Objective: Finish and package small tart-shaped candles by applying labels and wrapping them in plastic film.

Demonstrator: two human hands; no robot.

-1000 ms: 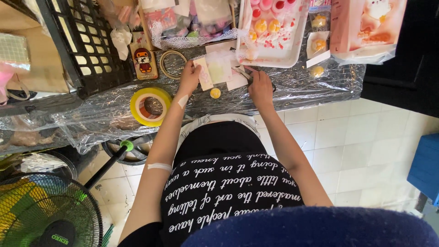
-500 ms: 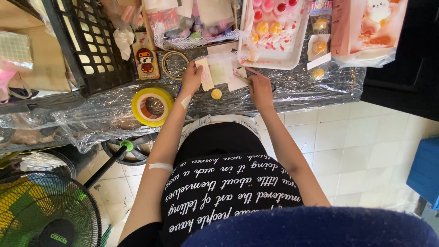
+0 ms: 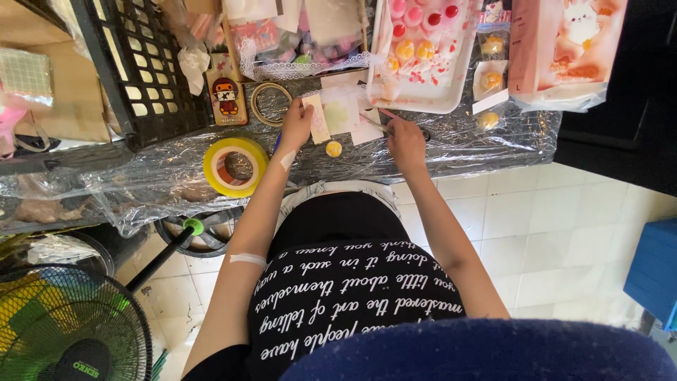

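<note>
Plastic wrap is covering the whole table, all crinkly and shiny. Far left, a black crate is sitting next to a big yellow tape roll, with a thinner tan ring just above it. Moving right, the left hand is pinching the edge of a small clear packet lying flat between both hands. A little yellow round thing is lying just below the packet. The right hand is curled around a thin tool touching the packet's right side; can't tell what kind. A white tray of pink and yellow bits is sitting behind, pink box farthest right.
</note>
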